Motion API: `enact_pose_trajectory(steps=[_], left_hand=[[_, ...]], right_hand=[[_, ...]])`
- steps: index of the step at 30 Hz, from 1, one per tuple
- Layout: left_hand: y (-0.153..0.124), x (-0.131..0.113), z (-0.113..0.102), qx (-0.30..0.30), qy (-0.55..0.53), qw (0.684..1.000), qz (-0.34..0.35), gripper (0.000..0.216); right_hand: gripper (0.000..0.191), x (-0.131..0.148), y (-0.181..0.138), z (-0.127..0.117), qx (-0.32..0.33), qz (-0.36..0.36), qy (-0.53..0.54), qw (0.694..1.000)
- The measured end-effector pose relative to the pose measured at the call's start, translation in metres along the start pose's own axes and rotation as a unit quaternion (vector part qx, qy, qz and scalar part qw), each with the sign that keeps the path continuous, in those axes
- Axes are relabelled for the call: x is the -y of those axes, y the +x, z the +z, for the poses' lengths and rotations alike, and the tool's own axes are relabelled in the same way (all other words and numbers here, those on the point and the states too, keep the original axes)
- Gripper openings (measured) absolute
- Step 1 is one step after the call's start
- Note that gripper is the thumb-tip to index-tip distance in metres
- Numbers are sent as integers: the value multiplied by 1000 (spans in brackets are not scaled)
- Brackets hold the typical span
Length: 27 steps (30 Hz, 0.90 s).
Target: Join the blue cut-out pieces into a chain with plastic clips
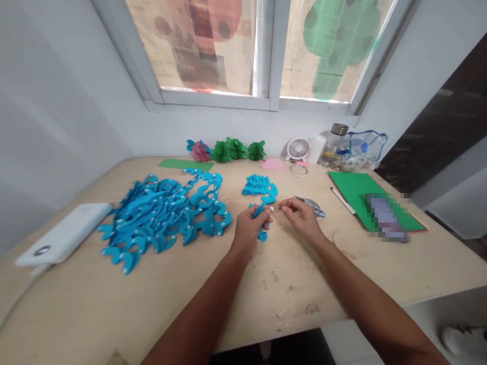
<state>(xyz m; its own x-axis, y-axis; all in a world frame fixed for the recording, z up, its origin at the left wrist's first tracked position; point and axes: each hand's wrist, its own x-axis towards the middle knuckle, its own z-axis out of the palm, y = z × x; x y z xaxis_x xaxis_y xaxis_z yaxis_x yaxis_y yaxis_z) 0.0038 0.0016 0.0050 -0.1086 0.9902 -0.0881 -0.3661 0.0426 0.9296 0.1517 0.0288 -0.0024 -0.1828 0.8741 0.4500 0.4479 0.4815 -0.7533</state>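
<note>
My left hand [249, 227] is closed round a small bundle of blue paper cut-outs [262, 219] just above the wooden table [266, 284]. My right hand [302, 215] is beside it, thumb and forefinger pinched on something tiny and white that I cannot make out. A small stack of blue cut-outs [259, 186] lies just beyond the hands. A big loose pile of blue cut-outs [163, 213] with white tabs spreads over the left of the table.
A white flat device [63, 235] lies far left. Green paper sheets [361, 195] and a pen [341, 200] lie at right, a tape roll [299, 170] behind. A small fan [299, 148], jar [335, 146], clear bag [363, 147] and green paper flowers [236, 150] line the wall.
</note>
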Motion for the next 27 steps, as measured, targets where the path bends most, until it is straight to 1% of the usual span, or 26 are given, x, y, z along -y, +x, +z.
enact_pose_trajectory(steps=[2,5,9,12,15,19,23,25,27], left_hand=[[0,1,0,-1,14,1000,7,20],[1,3,1,-4,28,1000,8,20],[1,4,1,0,19,1000,0,21],[1,4,1,19,-5,1000,-15,22],[1,5,1,33,-19,999,-27,23],[0,5,1,41,-25,998,-29,23],[-2,4,2,46,-29,998,-36,22],[-2,3,2,51,-29,998,-39,21],[-2,2,2,58,-32,997,-43,22]], right_hand=[[17,7,-2,4,4,-8,16,1000],[14,12,-5,6,-3,-29,0,1000],[11,13,-7,4,-11,-91,-81,992],[12,13,-9,4,-16,-141,-155,978],[13,12,-9,5,-21,-170,-205,964],[15,13,-9,5,-21,-190,-249,950],[17,15,-10,6,-25,-207,-269,940],[18,15,-10,7,-26,-207,-275,939],[19,15,-10,7,-29,-192,-275,942]])
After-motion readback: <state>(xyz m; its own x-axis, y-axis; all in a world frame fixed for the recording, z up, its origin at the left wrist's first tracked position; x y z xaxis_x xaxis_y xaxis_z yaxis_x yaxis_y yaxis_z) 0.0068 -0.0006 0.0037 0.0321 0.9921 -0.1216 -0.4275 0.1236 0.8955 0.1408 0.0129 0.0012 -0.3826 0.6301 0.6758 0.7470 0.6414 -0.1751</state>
